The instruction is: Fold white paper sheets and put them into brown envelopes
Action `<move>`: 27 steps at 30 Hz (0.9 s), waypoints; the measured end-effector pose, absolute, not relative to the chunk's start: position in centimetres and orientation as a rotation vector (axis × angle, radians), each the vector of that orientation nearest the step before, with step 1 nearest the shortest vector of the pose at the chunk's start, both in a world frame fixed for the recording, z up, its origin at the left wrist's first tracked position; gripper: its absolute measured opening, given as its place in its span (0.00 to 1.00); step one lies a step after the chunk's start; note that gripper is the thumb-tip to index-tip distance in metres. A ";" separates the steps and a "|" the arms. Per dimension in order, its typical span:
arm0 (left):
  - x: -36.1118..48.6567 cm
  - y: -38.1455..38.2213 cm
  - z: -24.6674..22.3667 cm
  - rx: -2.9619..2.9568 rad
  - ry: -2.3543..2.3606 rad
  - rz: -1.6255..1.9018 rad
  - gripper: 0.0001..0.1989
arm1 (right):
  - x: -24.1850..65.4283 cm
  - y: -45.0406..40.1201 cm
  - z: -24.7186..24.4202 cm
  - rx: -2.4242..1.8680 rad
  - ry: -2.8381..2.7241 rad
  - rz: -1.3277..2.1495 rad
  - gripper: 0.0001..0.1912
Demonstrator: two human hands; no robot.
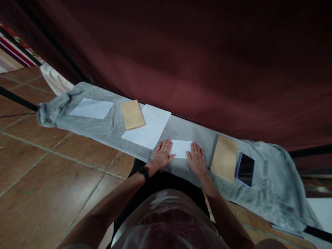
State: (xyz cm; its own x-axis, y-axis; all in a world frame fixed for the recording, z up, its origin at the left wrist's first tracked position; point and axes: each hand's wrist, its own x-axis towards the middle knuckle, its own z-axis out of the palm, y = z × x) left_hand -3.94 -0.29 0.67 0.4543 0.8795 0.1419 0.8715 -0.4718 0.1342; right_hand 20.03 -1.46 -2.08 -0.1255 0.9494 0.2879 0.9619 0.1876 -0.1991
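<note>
A small white sheet [181,148], looking folded, lies flat on the grey cloth [197,133] in front of me. My left hand [161,155] rests palm down on its left end, fingers extended. On the right end lies my right hand [196,159], also flat with its fingers stretched out. Just beyond my left hand is a larger white sheet [153,126], and a brown envelope [132,114] overlaps its left side. To the right of my right hand lies another brown envelope [224,159].
A phone [246,169] lies right of the right-hand envelope. Another white sheet [92,108] is at the far left of the cloth. A dark red curtain [181,69] hangs along the back edge. Brown floor tiles [52,180] show at the left.
</note>
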 end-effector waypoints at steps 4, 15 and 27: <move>-3.8 -0.1 0.6 2.644 1.609 0.258 0.34 | 20.0 -1.9 -1.7 -1.820 -2.090 -0.043 0.28; -3.3 1.3 0.7 2.556 1.557 0.355 0.28 | 16.0 -2.7 -2.1 -1.650 -2.201 0.018 0.27; -22.3 11.5 5.1 1.359 2.458 0.726 0.29 | 15.8 -2.8 -2.5 -1.664 -2.156 0.011 0.27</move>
